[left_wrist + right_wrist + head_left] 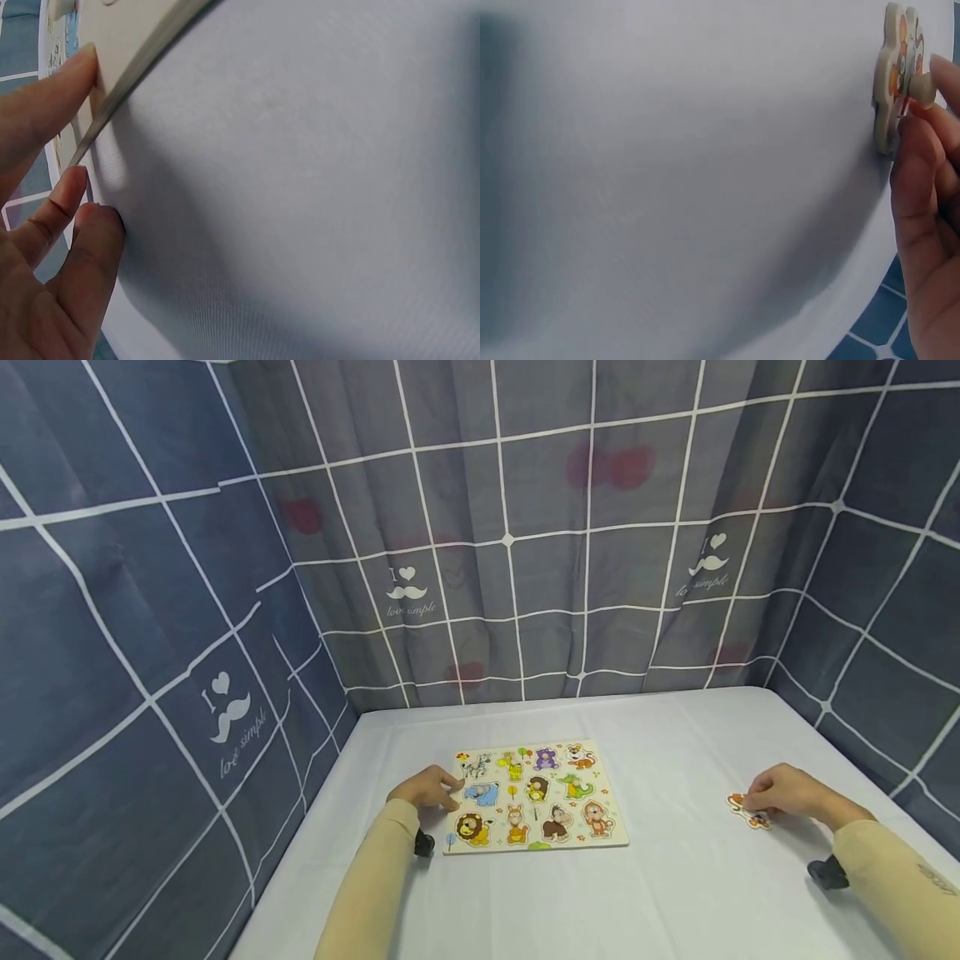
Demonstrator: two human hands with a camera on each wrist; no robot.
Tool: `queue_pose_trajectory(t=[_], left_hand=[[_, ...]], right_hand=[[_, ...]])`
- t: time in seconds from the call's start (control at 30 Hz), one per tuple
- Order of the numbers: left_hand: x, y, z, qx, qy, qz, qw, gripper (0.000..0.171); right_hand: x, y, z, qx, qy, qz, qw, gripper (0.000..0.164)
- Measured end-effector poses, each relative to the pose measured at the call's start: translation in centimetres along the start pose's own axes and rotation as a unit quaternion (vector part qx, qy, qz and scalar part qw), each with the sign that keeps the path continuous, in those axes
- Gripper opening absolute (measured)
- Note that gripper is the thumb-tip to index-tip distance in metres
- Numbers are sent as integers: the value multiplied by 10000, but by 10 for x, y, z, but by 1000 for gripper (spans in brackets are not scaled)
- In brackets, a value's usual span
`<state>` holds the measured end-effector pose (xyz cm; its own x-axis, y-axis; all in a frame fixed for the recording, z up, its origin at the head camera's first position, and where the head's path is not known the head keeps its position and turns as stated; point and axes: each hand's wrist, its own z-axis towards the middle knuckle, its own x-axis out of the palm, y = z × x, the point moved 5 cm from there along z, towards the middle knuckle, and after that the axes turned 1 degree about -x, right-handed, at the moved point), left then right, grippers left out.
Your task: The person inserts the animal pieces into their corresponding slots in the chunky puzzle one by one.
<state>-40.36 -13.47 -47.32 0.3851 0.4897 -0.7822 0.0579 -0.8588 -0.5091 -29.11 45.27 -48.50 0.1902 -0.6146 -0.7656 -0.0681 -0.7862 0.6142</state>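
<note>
A pale puzzle board (617, 837) with rows of coloured animal pictures, among them a lion, an elephant and a crocodile, lies on the white table. My left hand (426, 789) grips its left edge. In the left wrist view the thumb (71, 79) presses on the board's top face while the fingers (71, 187) are at the edge below. Far to the right, my right hand (801, 795) pinches a small orange and white puzzle piece (737, 804) by its round knob (922, 90). The right wrist view shows the piece's thick wavy edge close over the white cloth.
A white cloth (540, 910) covers the table, with a wide stretch between the board and the right hand. Dark grey curtains (465, 652) with white grid lines stand behind the table and along both sides. Dark wrist devices (828, 872) sit under the sleeves.
</note>
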Motion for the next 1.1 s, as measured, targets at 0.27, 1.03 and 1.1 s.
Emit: queue_pose_trajectory(t=[0.27, 1.03, 1.1], left_hand=[[2, -1, -1, -115, -6, -111, 9999, 51], [3, -2, -3, -345, -125, -197, 9991, 50], [3, -1, -3, -322, -129, -183, 9992, 50]], right_hand=[[4, 9, -2, -646, 954, 214, 9931, 4], [10, 15, 2, -413, 1835, 468, 9810, 8], [10, 14, 3, -462, 1790, 493, 9815, 7]])
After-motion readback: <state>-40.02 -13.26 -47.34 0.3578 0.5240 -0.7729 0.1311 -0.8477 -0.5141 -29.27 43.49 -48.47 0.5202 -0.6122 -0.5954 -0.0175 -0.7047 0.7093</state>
